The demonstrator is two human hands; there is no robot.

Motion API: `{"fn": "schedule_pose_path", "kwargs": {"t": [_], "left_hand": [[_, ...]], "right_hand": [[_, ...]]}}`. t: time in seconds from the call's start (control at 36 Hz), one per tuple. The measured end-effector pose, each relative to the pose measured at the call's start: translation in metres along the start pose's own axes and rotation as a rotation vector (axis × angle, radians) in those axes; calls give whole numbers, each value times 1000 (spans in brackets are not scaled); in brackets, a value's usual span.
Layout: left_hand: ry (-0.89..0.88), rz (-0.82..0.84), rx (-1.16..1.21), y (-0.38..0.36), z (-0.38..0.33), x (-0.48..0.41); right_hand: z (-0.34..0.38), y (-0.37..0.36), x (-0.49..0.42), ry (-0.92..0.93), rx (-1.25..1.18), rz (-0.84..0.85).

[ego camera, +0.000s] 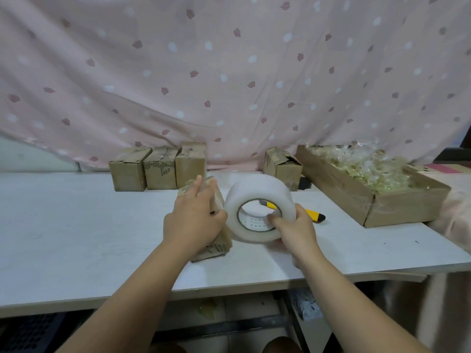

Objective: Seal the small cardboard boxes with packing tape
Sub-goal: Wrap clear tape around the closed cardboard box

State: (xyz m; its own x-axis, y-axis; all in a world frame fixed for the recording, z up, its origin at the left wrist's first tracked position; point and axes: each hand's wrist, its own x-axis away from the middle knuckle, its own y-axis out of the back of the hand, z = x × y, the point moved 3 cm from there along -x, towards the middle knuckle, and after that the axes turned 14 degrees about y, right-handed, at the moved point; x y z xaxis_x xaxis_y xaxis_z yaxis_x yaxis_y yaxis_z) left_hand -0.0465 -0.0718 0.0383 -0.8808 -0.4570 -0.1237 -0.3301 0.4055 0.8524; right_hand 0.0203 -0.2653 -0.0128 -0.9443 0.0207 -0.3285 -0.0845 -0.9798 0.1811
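Two hands: you are working both over the white surface (76, 225), close together near its middle.
Left hand (195, 220): you are laying it on top of the box (216, 247), fingers straight and pointing away from you, thumb reaching down the box's right side; it is pressing rather than clenching.
Right hand (293, 226): you are grasping the tape (254, 194), thumb hooking into the core, fingers wrapping the outer rim on the right.
Box: it is lying on the surface under your left hand, long side running away from you, its near end showing below your wrist.
Tape: it is standing on edge with the core facing you, just right of the box; it is blurring, so whether it is resting on the surface cannot be told.
Knife (314, 214): yellow and black, it is lying on the surface behind the tape, partly showing through the core.
Back boxes (158, 169): three are standing side by side at the far edge, against the pink cloth (229, 72).
Lone box (283, 169): it is sitting right of them, a top flap lifting.
Tray (397, 207): cardboard, it is holding clear-wrapped pieces at the far right.
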Motion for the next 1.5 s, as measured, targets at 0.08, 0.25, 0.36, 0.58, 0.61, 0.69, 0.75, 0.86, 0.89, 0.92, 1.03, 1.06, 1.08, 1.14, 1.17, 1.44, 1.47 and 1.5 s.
{"fn": "schedule_pose_path", "kwargs": {"t": [0.08,0.25,0.36,0.58,0.61,0.69,0.75,0.86,0.89,0.92,1.03,1.06,1.08,1.14,1.17,1.44,1.47,1.5], "left_hand": [[15,-4,272,-1,7,-1],[55,44,745,-22,12,7],[101,53,862,-31,18,8],[49,56,594,-19,22,-7],[39,42,531,-20,25,-8],[19,22,362,-21,29,-6],[15,-10,192,-17,27,-4],[15,10,-1,-15,25,-5],[15,12,-24,-15,25,-5],[13,9,-40,-15,25,-5],[10,-3,-49,-13,23,-3],[13,0,-50,-13,23,-3],[16,2,-51,-14,23,-3],[17,2,-53,-14,23,-2],[18,1,-55,-15,23,-2],[29,25,-81,-18,25,-3],[29,27,-80,-18,25,-3],[28,29,-77,-18,25,-3]], "right_hand": [[23,0,-13,69,-27,-63],[68,-7,-35,233,-33,-95],[77,-19,-38,266,16,-46],[52,-53,-15,139,-45,157],[50,-57,-11,100,-83,178],[49,-63,-5,38,-152,168],[51,-61,-7,47,-133,138],[56,-53,-14,62,-75,153],[57,-52,-15,59,-64,158],[58,-51,-16,51,-57,156],[57,-44,-18,33,-61,107],[56,-42,-19,24,-78,85],[55,-38,-20,13,-98,59],[53,-30,-21,7,-118,12],[51,-26,-21,8,-118,-4],[12,15,-22,-73,9,-113],[5,19,-18,-77,50,-107],[-3,21,-14,-69,78,-97]]}}
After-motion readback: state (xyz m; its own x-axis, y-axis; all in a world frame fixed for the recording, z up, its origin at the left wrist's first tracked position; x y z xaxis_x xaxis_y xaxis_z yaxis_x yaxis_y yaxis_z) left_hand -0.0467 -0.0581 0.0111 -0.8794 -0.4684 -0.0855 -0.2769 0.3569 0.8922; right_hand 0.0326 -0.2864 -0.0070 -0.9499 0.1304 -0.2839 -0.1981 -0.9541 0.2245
